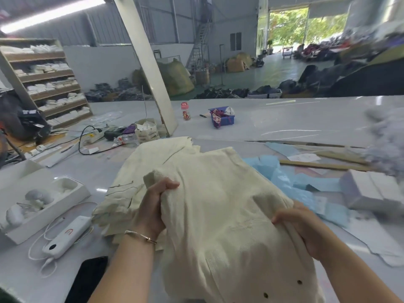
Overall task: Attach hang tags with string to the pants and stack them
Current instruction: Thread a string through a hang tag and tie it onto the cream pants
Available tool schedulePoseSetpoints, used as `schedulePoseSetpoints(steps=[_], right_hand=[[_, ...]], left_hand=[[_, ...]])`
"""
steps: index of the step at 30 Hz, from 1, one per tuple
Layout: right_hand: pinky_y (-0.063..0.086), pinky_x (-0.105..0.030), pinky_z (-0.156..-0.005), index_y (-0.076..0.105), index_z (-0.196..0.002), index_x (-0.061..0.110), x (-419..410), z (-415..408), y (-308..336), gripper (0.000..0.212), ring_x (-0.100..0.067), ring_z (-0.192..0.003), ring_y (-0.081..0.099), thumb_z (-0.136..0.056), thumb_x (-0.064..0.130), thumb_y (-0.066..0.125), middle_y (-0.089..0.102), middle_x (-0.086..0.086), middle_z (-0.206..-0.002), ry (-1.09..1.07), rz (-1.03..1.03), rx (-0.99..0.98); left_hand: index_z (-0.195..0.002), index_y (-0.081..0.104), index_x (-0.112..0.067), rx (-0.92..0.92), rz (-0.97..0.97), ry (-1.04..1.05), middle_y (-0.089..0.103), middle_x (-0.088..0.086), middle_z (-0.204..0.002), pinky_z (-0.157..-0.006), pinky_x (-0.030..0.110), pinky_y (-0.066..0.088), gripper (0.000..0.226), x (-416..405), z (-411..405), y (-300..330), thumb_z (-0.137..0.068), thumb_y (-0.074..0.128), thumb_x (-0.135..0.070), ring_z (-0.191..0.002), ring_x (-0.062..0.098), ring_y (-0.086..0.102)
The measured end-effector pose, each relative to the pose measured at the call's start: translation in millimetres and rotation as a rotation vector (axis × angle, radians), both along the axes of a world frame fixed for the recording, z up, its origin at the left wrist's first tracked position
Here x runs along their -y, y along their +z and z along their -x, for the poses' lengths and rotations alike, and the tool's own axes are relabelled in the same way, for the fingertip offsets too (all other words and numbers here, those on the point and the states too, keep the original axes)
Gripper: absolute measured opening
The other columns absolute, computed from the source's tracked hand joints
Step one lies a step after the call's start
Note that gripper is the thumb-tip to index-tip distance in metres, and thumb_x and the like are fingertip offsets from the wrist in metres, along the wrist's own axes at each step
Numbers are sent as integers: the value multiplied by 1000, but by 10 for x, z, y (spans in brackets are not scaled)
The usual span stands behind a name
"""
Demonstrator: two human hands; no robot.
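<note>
Near the front edge of the table (284,119), the left hand (153,206) bunches a fold of the cream pants (218,204) in its curled fingers, while the right hand (299,224) grips the cloth's right edge, probably to spread the pair for tagging or carry it to the stack (115,200) lying just left beneath it. Farther left sit a white box (72,202) and a power bank (67,237); blue paper (284,178) lies right.
</note>
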State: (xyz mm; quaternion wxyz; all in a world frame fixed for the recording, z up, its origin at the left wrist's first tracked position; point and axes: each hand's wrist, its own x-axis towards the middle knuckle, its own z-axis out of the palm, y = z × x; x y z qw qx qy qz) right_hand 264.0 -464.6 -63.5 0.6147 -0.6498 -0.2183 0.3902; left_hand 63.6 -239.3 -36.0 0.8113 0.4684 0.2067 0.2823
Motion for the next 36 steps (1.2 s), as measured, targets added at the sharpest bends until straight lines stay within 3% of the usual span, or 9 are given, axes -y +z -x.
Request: schedulePoseSetpoints(steps=[11, 14, 17, 20, 24, 26, 29, 32, 36], right_hand=[[43, -34, -55, 62, -77, 32, 2418, -890, 743, 32, -25, -59, 54, -49, 17, 56, 58, 0, -58, -312, 265, 780], [41, -34, -64, 61, -100, 32, 2317, -1116, 638, 39, -31, -81, 60, -63, 22, 63, 65, -7, -86, -374, 518, 1068], [42, -39, -92, 45, -135, 26, 2060, -1117, 163, 53, -29, -118, 51, -84, 23, 58, 54, -7, -131, -234, 750, 1326], [35, -41, -103, 36, -140, 27, 2032, -865, -564, 53, -24, -128, 40, -91, 39, 51, 41, 0, -142, 28, 893, 1305], [16, -49, -114, 21, -148, 28, 2331, -249, -1489, 84, -24, -144, 17, -81, 73, 45, 19, -5, -157, 357, 976, 1053], [-3, -55, -114, 5, -152, 34, 2469, 46, -1747, 107, -23, -149, -6, -66, 89, 36, -5, -5, -162, 415, 956, 1050], [7, -57, -111, 0, -152, 34, 2621, 427, -1843, 89, -18, -148, -12, -78, 83, 11, -9, -9, -162, 271, 723, 1274], [10, -61, -112, 25, -150, 35, 2661, 544, -1778, 115, -21, -149, 10, -51, 93, 40, 18, -12, -159, 325, 782, 1184], [-15, -53, -112, -7, -149, 46, 2635, 377, -1852, 109, -15, -147, -18, -62, 88, 44, -18, 5, -160, 386, 842, 1070]], left_hand=[[-67, 77, -13, 121, -56, -191, 72, 2, -72, -62, 26, 56, 14, 2266, -752, -60, -56, 70, -6, -71, 15, 72], [-97, 74, -3, -42, -133, -86, 73, 10, -94, -70, 31, 56, 42, 2372, -677, -317, -57, 78, -14, -86, 24, 70], [-93, 67, 1, -390, -215, 62, 63, 9, -74, -58, 30, 48, 44, 2374, -464, -877, -56, 82, -18, -62, 22, 56], [-90, 66, -8, -655, -112, 76, 74, 7, -75, -52, 24, 54, 18, 2432, -223, -1538, -77, 77, -1, -59, 17, 69], [-108, 63, -11, -688, 74, 174, 72, 13, -105, -89, 44, 54, 30, 2348, -70, -2074, -81, 74, -6, -99, 29, 67], [-107, 66, -8, -719, 145, 187, 74, 15, -99, -82, 45, 55, 27, 2280, -87, -2116, -82, 74, -12, -95, 33, 68], [-104, 65, -2, -1023, 54, -45, 74, 18, -79, -53, 30, 53, 29, 2283, -175, -2002, -90, 66, -27, -67, 32, 70], [-99, 59, -4, -1298, -103, -441, 73, 18, -70, -36, 15, 37, 53, 2344, -364, -1731, -99, 38, -53, -52, 24, 70], [-74, 68, -6, -1314, -293, -703, 74, 10, -69, -37, 16, 31, 71, 2412, -643, -1281, -100, 25, -57, -56, 15, 71]])
